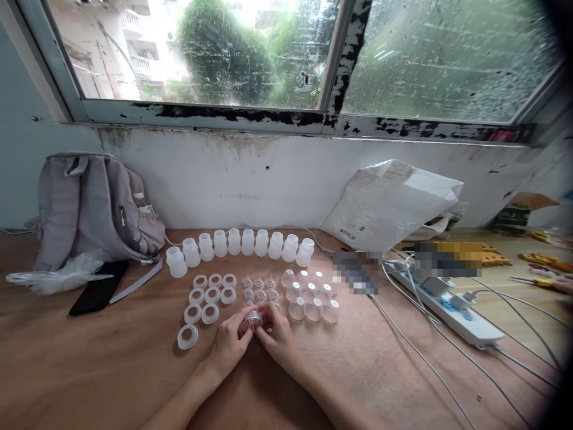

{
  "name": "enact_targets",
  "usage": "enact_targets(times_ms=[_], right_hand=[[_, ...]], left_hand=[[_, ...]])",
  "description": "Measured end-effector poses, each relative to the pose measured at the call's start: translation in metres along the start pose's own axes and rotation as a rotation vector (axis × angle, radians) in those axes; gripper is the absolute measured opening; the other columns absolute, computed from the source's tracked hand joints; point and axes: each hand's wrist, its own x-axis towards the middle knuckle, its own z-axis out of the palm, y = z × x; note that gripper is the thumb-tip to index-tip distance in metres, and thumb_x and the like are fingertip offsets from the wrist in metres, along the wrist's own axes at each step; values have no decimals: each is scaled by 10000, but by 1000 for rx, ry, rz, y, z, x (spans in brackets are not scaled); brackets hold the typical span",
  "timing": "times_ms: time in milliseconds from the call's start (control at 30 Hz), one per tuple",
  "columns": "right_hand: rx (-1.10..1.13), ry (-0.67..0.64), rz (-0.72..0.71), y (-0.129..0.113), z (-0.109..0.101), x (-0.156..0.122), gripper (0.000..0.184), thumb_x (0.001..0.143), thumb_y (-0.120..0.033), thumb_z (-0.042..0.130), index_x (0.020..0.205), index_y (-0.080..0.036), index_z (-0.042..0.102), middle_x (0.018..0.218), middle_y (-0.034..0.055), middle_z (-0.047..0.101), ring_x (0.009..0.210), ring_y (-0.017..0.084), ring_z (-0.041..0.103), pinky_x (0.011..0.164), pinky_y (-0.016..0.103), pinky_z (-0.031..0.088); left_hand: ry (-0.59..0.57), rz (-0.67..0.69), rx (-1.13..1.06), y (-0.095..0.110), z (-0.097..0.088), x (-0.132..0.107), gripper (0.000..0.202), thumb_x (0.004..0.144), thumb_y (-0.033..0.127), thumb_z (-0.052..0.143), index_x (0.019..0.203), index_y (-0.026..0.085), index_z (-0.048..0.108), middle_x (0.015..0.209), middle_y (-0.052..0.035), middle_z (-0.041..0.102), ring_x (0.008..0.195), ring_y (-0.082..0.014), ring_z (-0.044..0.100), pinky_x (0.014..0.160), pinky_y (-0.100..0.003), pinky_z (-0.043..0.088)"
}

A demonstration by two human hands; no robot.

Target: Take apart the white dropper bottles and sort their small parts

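Note:
My left hand (233,335) and my right hand (278,334) meet near the front of the wooden table. Between their fingertips they grip a small clear round piece, apparently a plastic bottle cap (254,319); the fingers cover part of it. Just beyond my hands stand clear silicone bottle nipples (258,283) in short rows, the nearest partly hidden. Left of them lie several translucent screw rings (212,295). Clear domed caps (310,292) sit in rows to the right. Frosted wide-neck bottles (248,242) form a curved line behind everything.
At the back left, a grey backpack (96,203) stands beside a black phone-like slab (98,289) and a crumpled clear bag (62,273). A white plastic package (389,203) leans on the wall. Cables and a white power strip (465,322) occupy the right. Another person's hand (564,285) shows at the far right edge.

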Motion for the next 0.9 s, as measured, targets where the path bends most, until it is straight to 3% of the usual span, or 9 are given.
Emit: enact_targets(times_ms=[533, 900], right_hand=[[9, 33, 7, 1, 3, 0, 101, 737, -152, 476, 813, -201, 432, 613, -33, 505, 517, 91, 450, 483, 206, 370], [56, 23, 38, -6, 2, -1, 78, 748, -196, 488, 805, -204, 435, 599, -41, 509, 513, 94, 464, 481, 202, 358]], left_hand=[[-12, 14, 2, -2, 2, 0, 333, 798, 215, 379, 1118, 239, 467, 1037, -35, 609, 923, -176, 575, 811, -304, 450], [30, -14, 46, -1, 6, -1, 286, 779, 198, 385, 1054, 223, 459, 862, -22, 634, 715, -152, 599, 651, -249, 457]])
